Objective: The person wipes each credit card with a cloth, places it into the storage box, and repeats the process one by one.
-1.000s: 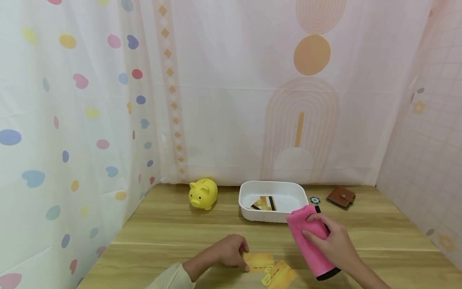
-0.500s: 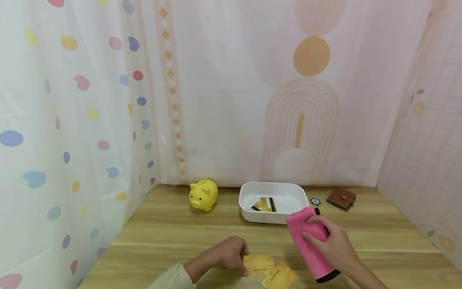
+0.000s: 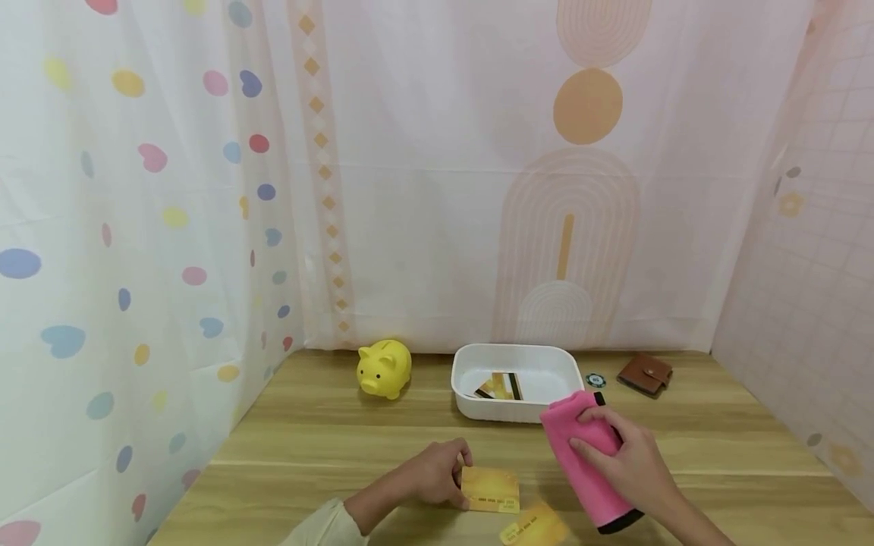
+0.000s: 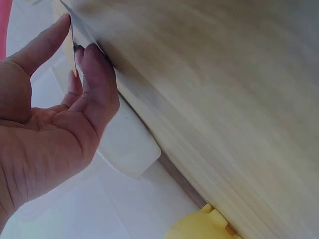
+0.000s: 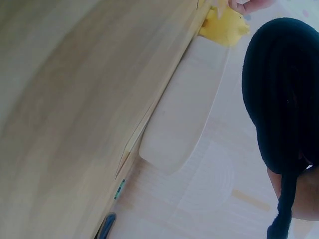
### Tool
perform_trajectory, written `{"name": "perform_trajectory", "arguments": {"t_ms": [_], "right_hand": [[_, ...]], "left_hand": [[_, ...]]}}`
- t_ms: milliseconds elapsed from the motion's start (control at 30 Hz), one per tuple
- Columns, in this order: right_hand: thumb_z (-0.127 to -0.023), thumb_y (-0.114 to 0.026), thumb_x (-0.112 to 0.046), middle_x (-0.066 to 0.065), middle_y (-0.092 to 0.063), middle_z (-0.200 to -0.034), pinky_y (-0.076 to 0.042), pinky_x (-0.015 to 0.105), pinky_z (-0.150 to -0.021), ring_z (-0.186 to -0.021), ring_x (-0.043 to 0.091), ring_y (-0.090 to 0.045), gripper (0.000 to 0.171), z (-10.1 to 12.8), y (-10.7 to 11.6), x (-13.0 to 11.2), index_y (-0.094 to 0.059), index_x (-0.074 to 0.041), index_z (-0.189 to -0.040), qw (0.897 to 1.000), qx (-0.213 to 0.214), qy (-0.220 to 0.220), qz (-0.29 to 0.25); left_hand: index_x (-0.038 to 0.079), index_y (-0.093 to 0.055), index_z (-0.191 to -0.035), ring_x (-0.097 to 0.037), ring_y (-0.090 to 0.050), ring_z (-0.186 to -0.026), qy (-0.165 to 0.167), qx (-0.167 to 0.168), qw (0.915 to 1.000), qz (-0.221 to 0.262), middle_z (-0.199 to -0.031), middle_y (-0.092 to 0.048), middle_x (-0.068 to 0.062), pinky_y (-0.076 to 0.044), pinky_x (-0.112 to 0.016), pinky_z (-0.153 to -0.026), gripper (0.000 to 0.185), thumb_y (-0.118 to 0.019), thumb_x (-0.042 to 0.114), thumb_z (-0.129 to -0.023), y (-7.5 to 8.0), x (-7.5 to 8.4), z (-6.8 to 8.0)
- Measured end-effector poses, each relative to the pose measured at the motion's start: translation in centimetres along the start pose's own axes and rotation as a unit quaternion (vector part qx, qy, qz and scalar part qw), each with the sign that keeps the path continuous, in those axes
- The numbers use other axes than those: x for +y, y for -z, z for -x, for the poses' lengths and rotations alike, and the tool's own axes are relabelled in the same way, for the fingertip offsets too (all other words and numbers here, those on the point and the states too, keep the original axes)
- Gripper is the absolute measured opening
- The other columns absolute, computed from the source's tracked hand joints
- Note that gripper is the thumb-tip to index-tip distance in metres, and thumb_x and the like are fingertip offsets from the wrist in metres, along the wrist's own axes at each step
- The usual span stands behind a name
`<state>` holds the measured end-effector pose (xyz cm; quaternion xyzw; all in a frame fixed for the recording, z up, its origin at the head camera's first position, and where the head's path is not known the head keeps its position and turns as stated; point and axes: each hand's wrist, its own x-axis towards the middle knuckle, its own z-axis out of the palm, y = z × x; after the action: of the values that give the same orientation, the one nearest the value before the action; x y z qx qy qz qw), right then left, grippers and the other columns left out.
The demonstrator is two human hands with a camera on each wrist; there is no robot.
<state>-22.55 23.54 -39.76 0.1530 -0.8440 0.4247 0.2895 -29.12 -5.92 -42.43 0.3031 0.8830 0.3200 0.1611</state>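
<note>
In the head view my left hand pinches a yellow bank card at its left edge, over the front of the table. The left wrist view shows that card nearly edge-on between thumb and fingers. A second yellow card, slightly blurred, lies just below and to the right of it. My right hand grips a rolled pink cloth with black trim, tilted, to the right of the cards. Its dark rolled end fills the right side of the right wrist view.
Behind the hands stands a white plastic bin with bank cards inside. A yellow piggy bank is to its left. On its right are a poker chip and a brown wallet. Curtains close off the back and sides.
The card in my left hand has risen slightly and come apart from the second card, which has shifted down and right. My right hand and the pink cloth have hardly moved.
</note>
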Motion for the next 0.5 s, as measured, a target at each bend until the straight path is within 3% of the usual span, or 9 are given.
{"name": "perform_trajectory", "arguments": {"t_ms": [133, 333, 500], "right_hand": [[-0.073, -0.078, -0.015, 0.001, -0.063, -0.082, -0.045, 0.025, -0.04, -0.054, 0.005, -0.053, 0.028, -0.08, 0.0, -0.15, -0.059, -0.02, -0.093, 1.0, -0.001, 0.0, 0.0], [-0.074, -0.078, -0.016, 0.002, -0.064, -0.083, -0.045, 0.025, -0.04, -0.054, 0.005, -0.053, 0.027, -0.12, -0.06, -0.07, -0.059, -0.02, -0.093, 1.0, -0.008, -0.009, 0.0], [-0.074, -0.078, -0.017, 0.001, -0.064, -0.083, -0.044, 0.025, -0.04, -0.053, 0.004, -0.052, 0.027, -0.13, -0.15, -0.08, -0.059, -0.021, -0.093, 1.0, -0.006, -0.005, 0.0]], "left_hand": [[0.011, -0.051, -0.097, -0.01, -0.053, -0.056, 0.01, 0.022, 0.9978, 0.062, -0.069, -0.056, 0.0, -0.046, -0.024, -0.053, 0.04, -0.077, 0.001, -0.07, 0.2, 0.05, -0.12], [0.008, -0.052, -0.099, -0.019, -0.06, -0.057, 0.032, 0.044, 0.9838, 0.171, -0.077, -0.056, -0.009, -0.052, -0.034, -0.049, 0.038, -0.073, -0.007, -0.072, 0.41, 0.22, -0.39], [0.006, -0.053, -0.103, -0.019, -0.06, -0.057, 0.02, 0.071, 0.9746, 0.211, -0.08, -0.057, -0.011, -0.053, -0.036, -0.05, 0.037, -0.072, -0.006, -0.073, 0.4, 0.27, -0.62]]}}
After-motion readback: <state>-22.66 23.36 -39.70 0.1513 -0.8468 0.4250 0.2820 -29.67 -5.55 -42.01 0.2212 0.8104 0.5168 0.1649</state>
